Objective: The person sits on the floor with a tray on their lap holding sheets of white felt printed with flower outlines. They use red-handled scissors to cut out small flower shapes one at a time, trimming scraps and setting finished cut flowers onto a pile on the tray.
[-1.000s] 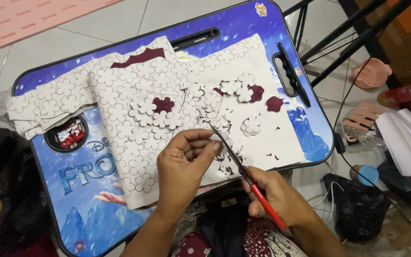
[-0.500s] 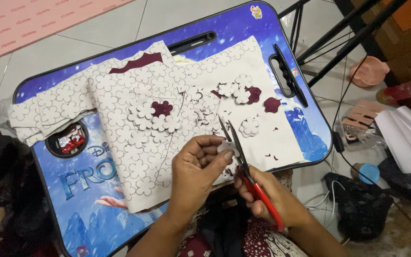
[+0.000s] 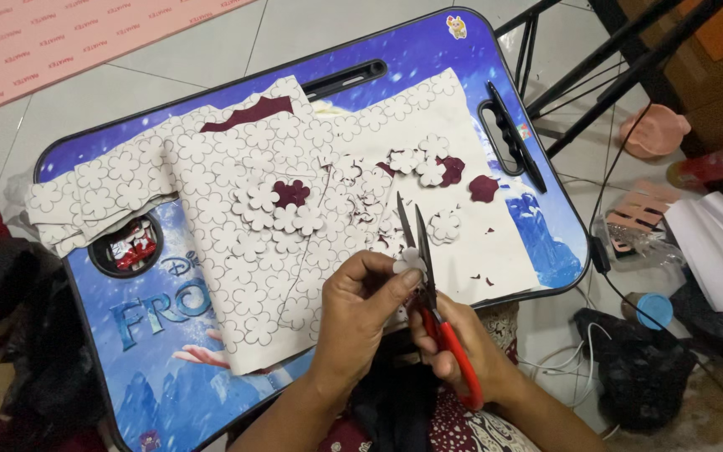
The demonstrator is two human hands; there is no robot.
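Scissors (image 3: 425, 276) gripped in right hand (image 3: 453, 347), blades parted around small white flower (image 3: 410, 261), flower pinched by left hand (image 3: 361, 314), above tabletop (image 3: 161, 335).

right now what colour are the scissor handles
Red, on the small pointed scissors in the right hand; head view.

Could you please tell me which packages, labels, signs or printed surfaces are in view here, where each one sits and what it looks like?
Lap table: centre, blue printed top with snowy cartoon artwork and large pale lettering.
Small sticker: table's far right corner, yellow-orange cartoon figure.
Pink sheet: floor, upper left, covered in repeated small print.
Small wrapper: in the table's round cup recess, red and white.
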